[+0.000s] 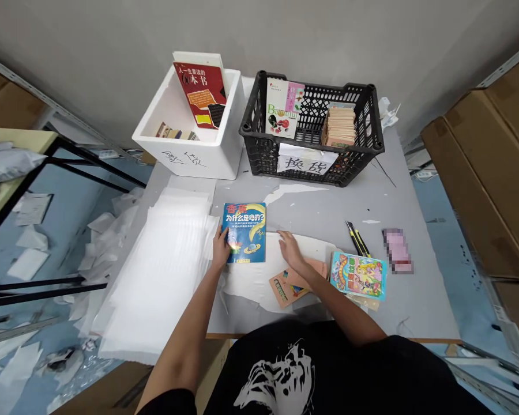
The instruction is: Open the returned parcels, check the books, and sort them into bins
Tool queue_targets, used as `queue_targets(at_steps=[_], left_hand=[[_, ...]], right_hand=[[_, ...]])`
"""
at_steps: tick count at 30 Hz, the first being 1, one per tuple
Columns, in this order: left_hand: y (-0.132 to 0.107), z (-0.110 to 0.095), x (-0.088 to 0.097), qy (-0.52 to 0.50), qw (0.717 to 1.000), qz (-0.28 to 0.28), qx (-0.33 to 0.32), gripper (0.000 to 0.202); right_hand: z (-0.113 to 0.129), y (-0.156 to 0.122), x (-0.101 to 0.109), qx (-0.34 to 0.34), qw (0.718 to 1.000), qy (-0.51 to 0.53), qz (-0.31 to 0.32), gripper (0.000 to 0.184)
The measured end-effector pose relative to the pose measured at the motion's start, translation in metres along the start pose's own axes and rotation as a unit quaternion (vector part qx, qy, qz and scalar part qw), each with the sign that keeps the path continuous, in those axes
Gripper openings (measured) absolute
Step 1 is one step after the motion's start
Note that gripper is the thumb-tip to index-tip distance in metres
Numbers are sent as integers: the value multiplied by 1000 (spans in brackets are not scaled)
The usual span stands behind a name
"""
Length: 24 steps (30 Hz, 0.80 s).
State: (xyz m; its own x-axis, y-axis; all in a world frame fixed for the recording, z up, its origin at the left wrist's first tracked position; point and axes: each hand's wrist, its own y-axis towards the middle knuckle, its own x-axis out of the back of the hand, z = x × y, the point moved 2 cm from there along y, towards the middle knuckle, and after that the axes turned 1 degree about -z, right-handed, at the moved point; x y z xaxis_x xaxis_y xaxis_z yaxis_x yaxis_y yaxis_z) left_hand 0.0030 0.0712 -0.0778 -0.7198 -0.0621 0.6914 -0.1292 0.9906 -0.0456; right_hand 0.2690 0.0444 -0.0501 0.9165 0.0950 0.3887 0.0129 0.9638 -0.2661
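Note:
A blue book [245, 230] with yellow Chinese lettering lies flat on a white foam sheet [259, 276] in the middle of the grey table [337, 213]. My left hand [221, 246] grips the book's lower left edge, thumb on the cover. My right hand [290, 249] rests flat on the white sheet just right of the book, fingers stretched out. Under my right wrist lies an orange booklet [285, 286]. A colourful cartoon booklet [358, 275] sits further right.
A stack of white foam sheets [160, 271] covers the table's left part. At the back stand a white foam box [190, 132] with a red book [202, 95] and a black plastic crate [311, 138] holding books. A yellow-black utility knife [357, 238] lies right. Cardboard boxes [488, 167] line the right.

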Motion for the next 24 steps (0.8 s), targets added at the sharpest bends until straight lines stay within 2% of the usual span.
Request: queue_targets(at_steps=[2,4,6,7,9,10,12,15,19,24], left_hand=[[-1,-13,1,55,998,-15,5,51],[-10,-35,-2,117,993,-26,-2,44],[-29,-64,-15,161,987,6,-20,37],[-42,-80,-26,178,981,61,-40,35],[-75,-110,-50,178,971,143,-75,25],[-93,-122,-64,200,953,210,-92,23],[-123,-137,-83,214,941,245,-92,22],[-147,-142,-97,224,938,251,-81,25],[-147,-140,-107,162,956,240,-39,23],[-124,-149,-119,116,967,223,-33,15]], right_hand=[[-14,-23,38,58,993,-104,-10,40],[-29,-47,69,70,977,-203,-10,40],[-42,-67,88,78,956,-283,5,41],[-47,-75,91,86,945,-315,17,44],[-55,-87,91,105,925,-363,46,57],[-58,-90,88,109,916,-382,60,66],[-63,-92,82,105,901,-413,81,74],[-67,-88,78,81,887,-445,91,64],[-70,-80,77,51,906,-407,102,50],[-62,-75,78,30,933,-341,114,23]])
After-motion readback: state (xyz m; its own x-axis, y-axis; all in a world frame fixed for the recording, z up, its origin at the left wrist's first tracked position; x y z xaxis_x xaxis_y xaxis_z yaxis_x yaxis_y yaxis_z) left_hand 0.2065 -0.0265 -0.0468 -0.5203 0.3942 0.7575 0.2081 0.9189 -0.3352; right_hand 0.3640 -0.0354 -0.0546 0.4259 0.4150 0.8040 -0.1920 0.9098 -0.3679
